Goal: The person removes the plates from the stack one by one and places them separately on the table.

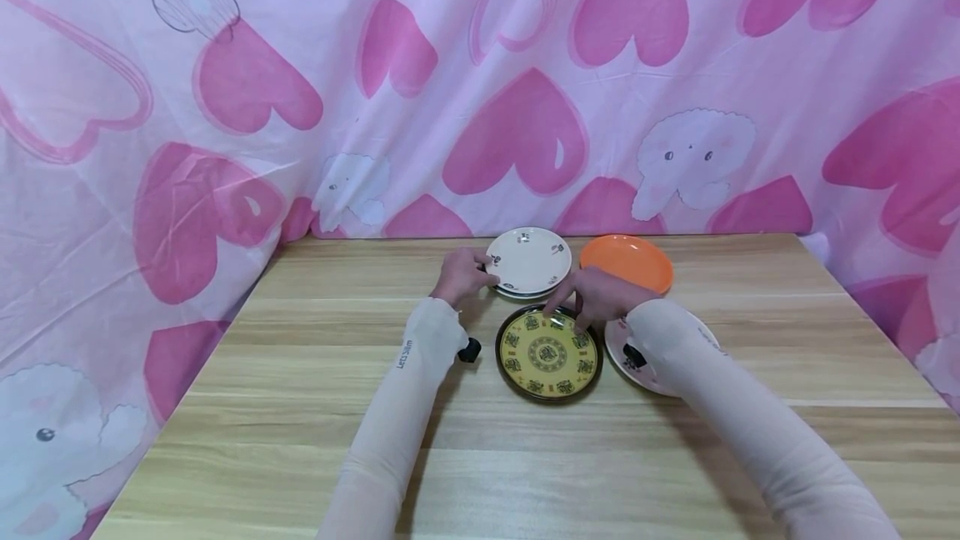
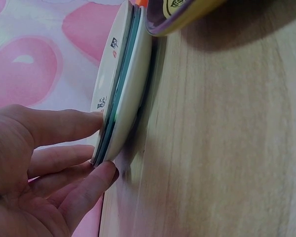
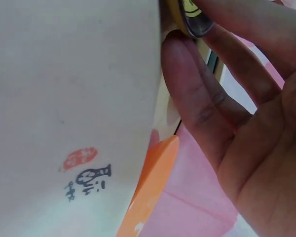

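My left hand (image 1: 462, 275) grips the left edge of a stack of white plates (image 1: 528, 261) with small dark motifs. In the left wrist view the thumb lies on the upper rim and the fingers (image 2: 91, 192) reach to the underside; a dark green-edged plate (image 2: 126, 64) shows within the stack. In front of it is a yellow plate (image 1: 547, 354) with a dark brown rim and black patterns. My right hand (image 1: 600, 294) pinches that plate's far right rim, thumb and fingers on either side in the right wrist view. Whether its underside touches the table cannot be told.
An orange plate (image 1: 628, 261) lies at the back, right of the white stack. Another white plate (image 1: 624, 357) with printed marks sits partly under my right forearm. A pink heart-patterned cloth (image 1: 517, 132) hangs behind the wooden table (image 1: 480, 473).
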Motion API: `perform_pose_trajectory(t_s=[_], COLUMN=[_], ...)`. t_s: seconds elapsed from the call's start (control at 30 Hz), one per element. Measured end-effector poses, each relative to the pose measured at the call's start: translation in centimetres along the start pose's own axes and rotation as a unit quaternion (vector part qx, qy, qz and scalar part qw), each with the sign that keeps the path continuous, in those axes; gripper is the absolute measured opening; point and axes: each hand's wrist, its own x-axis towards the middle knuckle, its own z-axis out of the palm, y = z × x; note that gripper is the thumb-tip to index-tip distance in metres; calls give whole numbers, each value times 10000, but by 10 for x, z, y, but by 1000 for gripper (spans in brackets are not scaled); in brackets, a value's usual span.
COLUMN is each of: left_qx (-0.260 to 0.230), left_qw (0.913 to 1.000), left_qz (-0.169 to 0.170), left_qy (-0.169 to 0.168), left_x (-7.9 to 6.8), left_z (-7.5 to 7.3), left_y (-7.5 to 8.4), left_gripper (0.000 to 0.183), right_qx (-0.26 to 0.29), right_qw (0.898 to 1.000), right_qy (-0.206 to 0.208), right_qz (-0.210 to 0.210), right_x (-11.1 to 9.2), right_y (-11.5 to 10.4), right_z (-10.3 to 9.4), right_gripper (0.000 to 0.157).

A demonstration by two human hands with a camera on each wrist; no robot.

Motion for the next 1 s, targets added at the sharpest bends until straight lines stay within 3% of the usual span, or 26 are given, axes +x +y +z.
perform_pose_trajectory(t_s=[0.13, 0.4, 0.57, 0.7, 1.0], left_qx=[-43, -63, 48, 114, -50], left_qw=[10000, 10000, 9999, 9998, 10000], left_qz=[22, 29, 103, 148, 64], left_qy=[7, 3, 32, 42, 28], left_x=[0, -1, -1, 0, -1], left_z=[0, 0, 0, 0, 0], left_y=[0, 0, 0, -1, 0], left_gripper=[49, 48, 47, 47, 49], right_qx=[209, 344, 478, 391, 483], right_qw=[9997, 9994, 9982, 9978, 9945], right_qy=[-48, 66, 190, 393, 925], right_qz=[148, -41, 300, 361, 19], right_x=[-2, -3, -5, -6, 0], right_y=[-1, 0, 0, 2, 13], right_z=[-2, -5, -8, -10, -17], right_gripper=[52, 48, 51, 43, 40])
